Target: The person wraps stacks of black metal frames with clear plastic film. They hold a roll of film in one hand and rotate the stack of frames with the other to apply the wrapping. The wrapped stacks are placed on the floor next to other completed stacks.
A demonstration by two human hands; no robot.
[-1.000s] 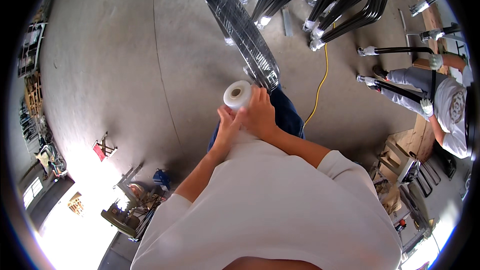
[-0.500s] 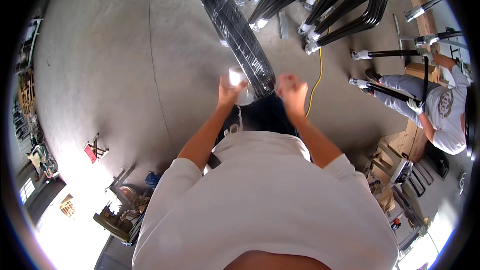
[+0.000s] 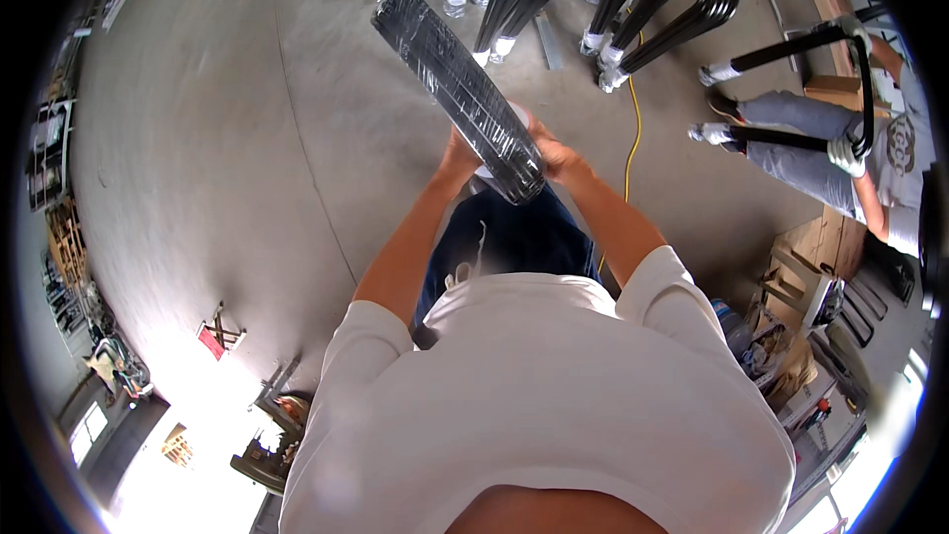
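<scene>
Standing over a concrete floor [image 3: 198, 138], the person is holding a long black bar wrapped in clear film [image 3: 457, 89] out in front of the body, its near end at chest height and its far end slanting away toward eleven o'clock. Starting at nine o'clock, shelving and clutter are lining the rim, with a small red folding stand [image 3: 219, 334] lying down at eight o'clock. The left hand [image 3: 461, 150] is pressing against the left flank of the wrapped bar near its lower end; the bar is hiding the fingers, so I cannot tell how far they are closing. A white roll of film [image 3: 514, 119] is peeking out just behind the bar, between both hands, probably kept tight against it so the wrap is staying taut. The right hand [image 3: 556, 154] is curling around the right side at that same end, steadying it; its grasp looks closed on the bar or the roll, though which is unclear. A yellow cable [image 3: 633, 129] is running across the floor at one o'clock, beside stacked black chair frames [image 3: 633, 0]. At two o'clock another person [image 3: 840, 158] is crouching by a frame.
</scene>
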